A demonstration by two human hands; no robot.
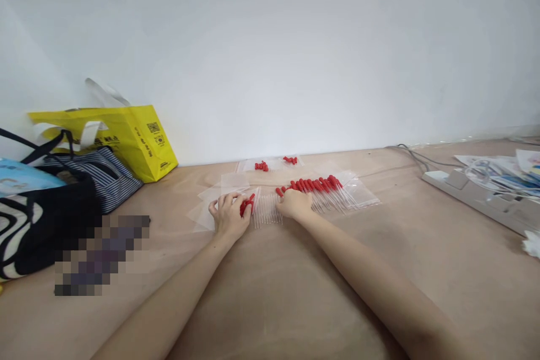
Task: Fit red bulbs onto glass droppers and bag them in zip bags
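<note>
My left hand [230,215] has its fingers curled around a small cluster of red pieces [247,205] at the left end of the row. My right hand [294,203] is closed at the row's middle, by a red tip [279,192]; what its fingers pinch is hidden. Between the hands lie thin clear sticks [269,211]. A row of red-tipped clear sticks [316,185] continues to the right on clear plastic bags [361,194]. Farther back, two small red bunches [261,166] rest near the wall.
Loose clear bags [205,208] lie left of my left hand. A yellow bag [143,140], a striped pouch [112,180] and a black bag [80,208] stand at the left. At the right are a power strip [476,194], cables and papers [498,166].
</note>
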